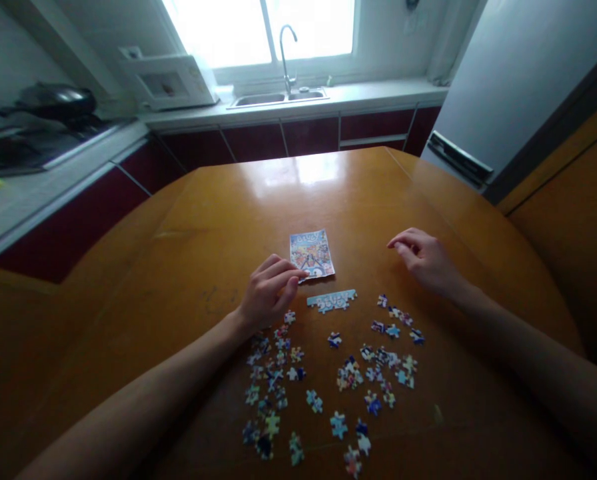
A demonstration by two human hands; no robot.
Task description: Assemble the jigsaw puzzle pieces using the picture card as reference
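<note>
My left hand (273,291) reaches over the table with its fingers stretched out. A fingertip rests at the lower edge of a small printed puzzle picture sheet (311,250), covering its bottom left corner. Just below the sheet lies a joined strip of light blue puzzle pieces (332,301) with pale lettering. Off to the right, my right hand (423,257) hovers at or near the tabletop, fingers curled and thumb close to the index finger, with nothing visible in them. Loose puzzle pieces (349,374) are spread in two rough groups between my forearms.
The wooden table (218,220) has angled far corners. Beyond it, a counter carries a sink (258,100) with a tall faucet (286,60) and a white microwave (171,83). A dark pan (53,100) sits on the stove at left. A fridge (518,87) stands at right.
</note>
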